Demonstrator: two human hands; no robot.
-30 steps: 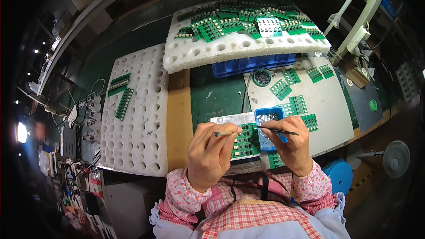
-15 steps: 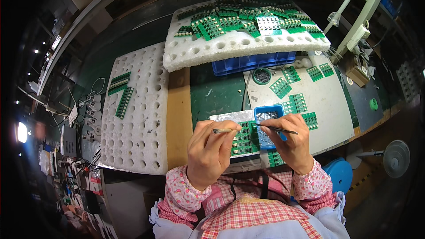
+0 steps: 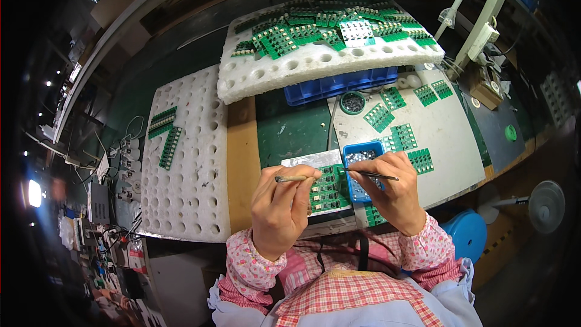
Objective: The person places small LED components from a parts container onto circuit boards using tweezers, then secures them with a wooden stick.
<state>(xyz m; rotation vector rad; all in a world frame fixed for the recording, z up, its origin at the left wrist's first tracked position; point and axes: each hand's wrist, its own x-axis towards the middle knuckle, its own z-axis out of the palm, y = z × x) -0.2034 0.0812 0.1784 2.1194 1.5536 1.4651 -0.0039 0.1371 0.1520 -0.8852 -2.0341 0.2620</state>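
The left hand [image 3: 283, 204] is closed around a thin brush-like stick [image 3: 295, 178], held level with its tip over a green circuit board [image 3: 327, 189] that lies on a silvery plate [image 3: 307, 159] at the near edge of the bench. The right hand [image 3: 392, 189] pinches a pair of tweezers [image 3: 370, 174], their point aimed left at the board's right edge. Just behind the right hand sits a small blue tray [image 3: 358, 148] of tiny metal parts. More green boards lie on the white mat [image 3: 451, 139] to the right, and many more on the foam slab [image 3: 315, 63] farther back
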